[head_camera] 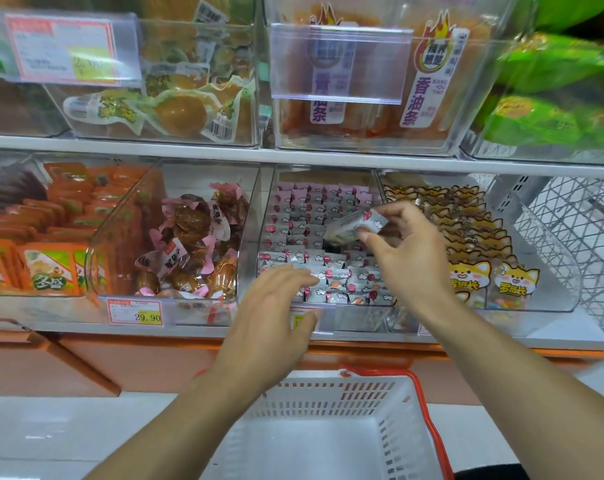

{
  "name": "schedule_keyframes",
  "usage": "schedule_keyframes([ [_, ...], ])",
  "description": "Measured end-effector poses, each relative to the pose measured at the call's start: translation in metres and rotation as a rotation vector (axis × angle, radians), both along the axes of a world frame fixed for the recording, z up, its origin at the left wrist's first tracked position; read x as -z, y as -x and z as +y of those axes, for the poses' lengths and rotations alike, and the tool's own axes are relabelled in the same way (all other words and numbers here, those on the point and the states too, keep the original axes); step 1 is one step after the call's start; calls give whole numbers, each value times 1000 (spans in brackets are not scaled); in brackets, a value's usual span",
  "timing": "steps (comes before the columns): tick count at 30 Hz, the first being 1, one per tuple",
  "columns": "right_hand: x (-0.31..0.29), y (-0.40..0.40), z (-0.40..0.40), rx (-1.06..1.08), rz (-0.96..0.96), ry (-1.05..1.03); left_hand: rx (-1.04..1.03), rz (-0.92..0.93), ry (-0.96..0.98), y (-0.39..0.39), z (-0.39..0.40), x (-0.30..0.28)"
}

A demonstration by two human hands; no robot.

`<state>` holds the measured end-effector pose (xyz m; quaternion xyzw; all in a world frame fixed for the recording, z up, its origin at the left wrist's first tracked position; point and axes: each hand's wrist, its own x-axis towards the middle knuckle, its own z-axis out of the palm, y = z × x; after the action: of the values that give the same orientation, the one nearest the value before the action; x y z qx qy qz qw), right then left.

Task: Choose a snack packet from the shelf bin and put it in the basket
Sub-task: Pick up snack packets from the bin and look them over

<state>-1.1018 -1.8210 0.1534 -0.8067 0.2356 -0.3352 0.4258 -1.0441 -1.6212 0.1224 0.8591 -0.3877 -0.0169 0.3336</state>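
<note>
- A small silver-and-pink snack packet (357, 226) is being pinched by the fingers (370, 237) of the right hand (406, 251), and it is being held tilted above the rows of like packets in the clear shelf bin (323, 244).
- The left hand (276, 317) is being held flat in front of the bin's front wall, at 7 o'clock from the held packet; its fingers are being kept straight and loosely apart, with nothing gripped, and whether the bin's rim is being touched cannot be told.
- The white basket (331, 393) with red handles is being kept on the floor below the shelf, at 6 o'clock from both hands, well apart from the packet.
- Brown wrapped snacks in a bin (189, 237) are being displayed at 9 o'clock from the task bin, and cat-printed packets (467, 237) at 3 o'clock.
- A price tag (135, 312) reading 29.90 is being shown on the shelf edge.
</note>
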Motion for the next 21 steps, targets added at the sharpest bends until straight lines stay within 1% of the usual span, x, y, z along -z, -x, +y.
schedule_keyframes([
  [3, 6, -9, 0, -18, 115, 166, 16, -63, -95, -1, 0, 4],
  [7, 8, -15, 1, -70, 198, 330, 49, -84, -171, -3, 3, 11],
  [10, 6, -18, 2, -102, 256, 372, 57, -94, -180, -5, 4, 16],
  [13, 1, -21, 1, -119, 264, 396, 59, -101, -179, -7, 5, 20],
  [16, -3, -22, 0, -112, 281, 463, 55, -94, -173, -8, 7, 21],
  [21, 5, -26, 3, -155, 416, 563, 51, -78, -163, -7, 6, 21],
])
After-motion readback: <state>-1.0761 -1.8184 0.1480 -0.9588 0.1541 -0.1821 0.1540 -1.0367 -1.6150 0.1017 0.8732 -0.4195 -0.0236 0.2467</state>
